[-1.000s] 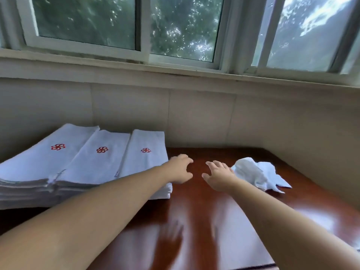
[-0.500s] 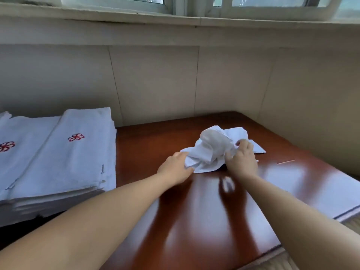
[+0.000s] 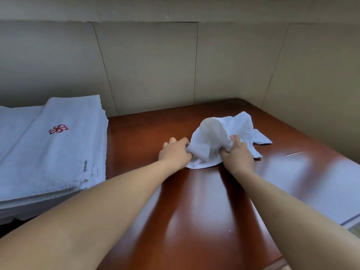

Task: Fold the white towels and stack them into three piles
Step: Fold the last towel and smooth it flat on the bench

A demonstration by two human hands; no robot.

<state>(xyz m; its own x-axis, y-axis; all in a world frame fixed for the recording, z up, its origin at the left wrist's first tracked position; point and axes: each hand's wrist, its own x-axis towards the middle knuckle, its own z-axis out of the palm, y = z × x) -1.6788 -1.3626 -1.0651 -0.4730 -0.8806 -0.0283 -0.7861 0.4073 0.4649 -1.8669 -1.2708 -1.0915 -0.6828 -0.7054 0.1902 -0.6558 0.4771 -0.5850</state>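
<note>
A crumpled white towel lies on the glossy red-brown table, toward the far right corner. My left hand grips its near left edge and my right hand grips its near right part; the cloth bulges up between them. At the left stands a pile of folded white towels with a red flower emblem on top. Part of a second folded pile shows at the left edge of the view.
A beige tiled wall runs behind the table and down its right side. The table's near right edge cuts across the lower right. A thin pale sliver lies on the table right of the towel.
Both hands reached from mid-table to the crumpled towel and took hold of it. The view dropped and swung right, so the windows and the leftmost pile left the frame.
</note>
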